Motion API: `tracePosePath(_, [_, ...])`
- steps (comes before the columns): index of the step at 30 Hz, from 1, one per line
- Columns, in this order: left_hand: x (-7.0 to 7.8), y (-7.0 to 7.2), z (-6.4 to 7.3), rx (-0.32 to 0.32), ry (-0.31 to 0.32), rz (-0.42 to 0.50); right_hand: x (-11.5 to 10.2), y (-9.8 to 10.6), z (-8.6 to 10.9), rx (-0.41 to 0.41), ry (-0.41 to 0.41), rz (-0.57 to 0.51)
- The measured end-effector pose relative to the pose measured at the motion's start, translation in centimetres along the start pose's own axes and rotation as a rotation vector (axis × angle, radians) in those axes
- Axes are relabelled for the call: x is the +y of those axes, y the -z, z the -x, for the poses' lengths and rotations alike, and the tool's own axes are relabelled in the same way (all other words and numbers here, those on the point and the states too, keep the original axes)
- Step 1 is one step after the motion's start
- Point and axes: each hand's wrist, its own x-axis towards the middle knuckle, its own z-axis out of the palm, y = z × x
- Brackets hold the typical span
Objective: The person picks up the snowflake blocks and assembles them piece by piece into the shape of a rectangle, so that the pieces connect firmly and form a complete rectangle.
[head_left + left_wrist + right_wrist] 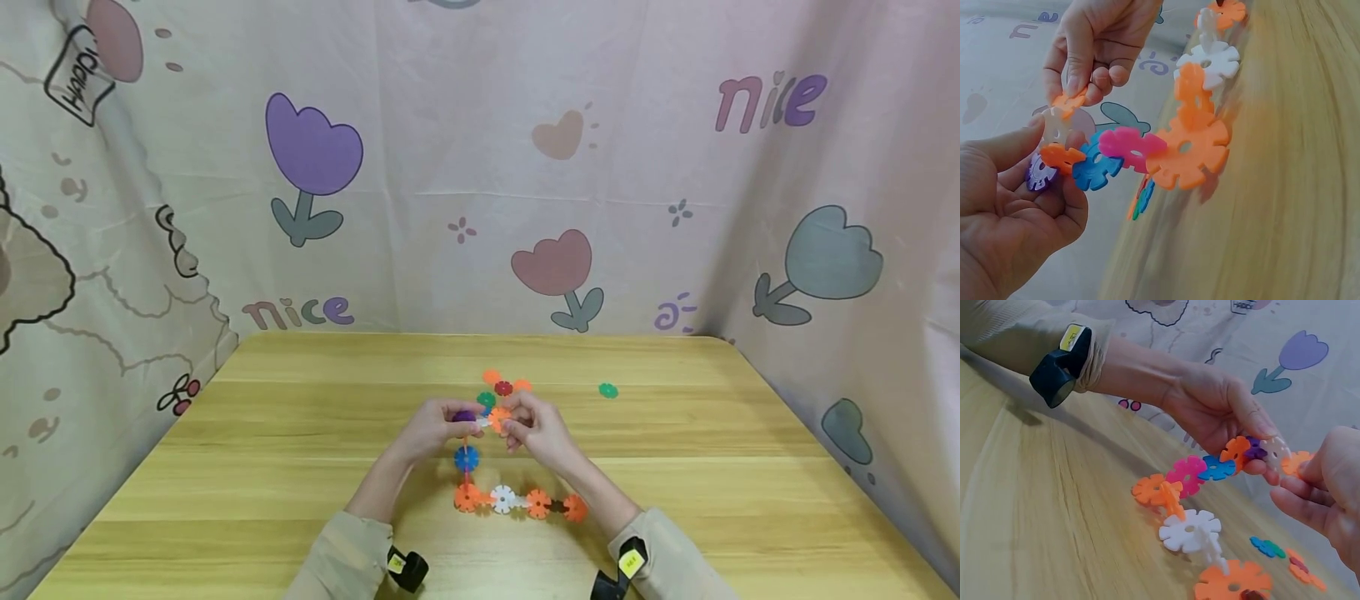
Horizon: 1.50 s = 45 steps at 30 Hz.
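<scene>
A chain of slotted plastic snowflake discs runs over the table, with an orange corner disc and a white disc along its near side. From that corner, a pink disc and a blue disc lead up to my left hand. Its fingers and thumb grip the chain's end around a purple disc and a white disc. My right hand pinches an orange disc between thumb and fingers, right at the white disc's edge.
Beyond the hands lie several loose discs, among them a red disc and an orange disc. A single green disc lies farther right. The wooden table ends at a printed curtain.
</scene>
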Motion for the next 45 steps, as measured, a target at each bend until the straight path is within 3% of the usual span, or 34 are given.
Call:
tracePosePath(16, [-0.3,0.0,-0.5,0.013,-0.015,0.041,0.2,-0.3,-0.5,0.072,-0.012,-0.039])
tracePosePath(25, [0.1,0.0,-0.6,-0.010,-0.012,0.033,0.0,0.2,-0.5,0.026,0.000,-0.033])
tracePosePath(34, [-0.2,0.2,-0.1,-0.063,-0.022,0.012,-2.4,-0.3,0.6,-0.002,-0.015,0.051])
tracePosePath(45, [-0.3,-0.2,-0.2,-0.051,-0.031,-0.049,-2.9,0.0,1.0,-0.033,-0.006,0.115])
